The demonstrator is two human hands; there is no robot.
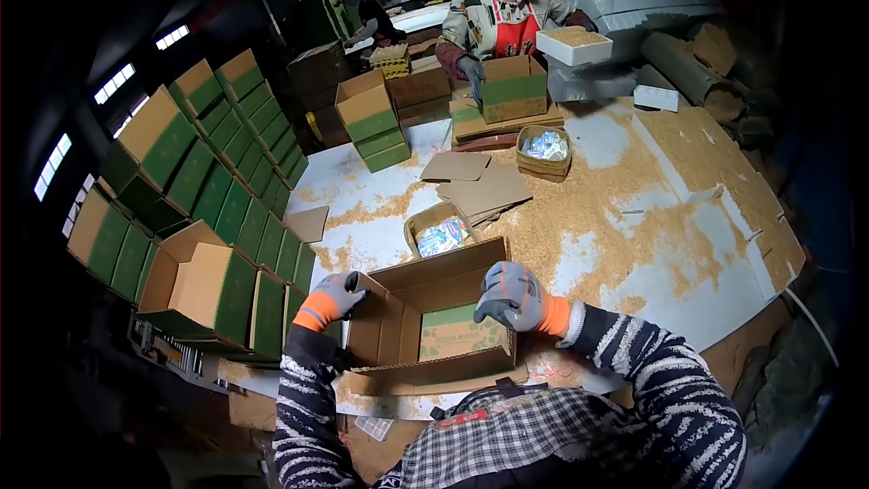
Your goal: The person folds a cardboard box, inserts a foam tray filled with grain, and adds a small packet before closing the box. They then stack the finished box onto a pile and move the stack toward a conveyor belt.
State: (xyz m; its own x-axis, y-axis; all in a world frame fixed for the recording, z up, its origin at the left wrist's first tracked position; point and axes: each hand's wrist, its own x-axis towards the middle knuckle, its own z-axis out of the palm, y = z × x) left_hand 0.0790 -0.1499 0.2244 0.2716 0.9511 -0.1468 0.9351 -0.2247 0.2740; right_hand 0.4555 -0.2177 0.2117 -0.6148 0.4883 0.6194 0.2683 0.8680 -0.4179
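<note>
An open cardboard box (389, 378) stands in front of me at the table's near edge, and a green-printed panel (463, 333) shows through its open top. My left hand (337, 297), in a grey and orange glove, is closed on the upper edge of the box's left end. At the right end, my right hand (518, 297), gloved alike, curls its fingers over the wall. Its fingertips are partly hidden. Just behind the box is a small basket (413, 234) holding blue-and-white packets (442, 237).
Green-and-brown boxes (217, 190) are stacked high on the left. Flat cardboard sheets (489, 188) and a second basket of packets (545, 166) lie farther back. Across the table a person (507, 23) handles another box (514, 95) and a white tray (574, 47). Sawdust-like material (625, 235) covers much of the tabletop.
</note>
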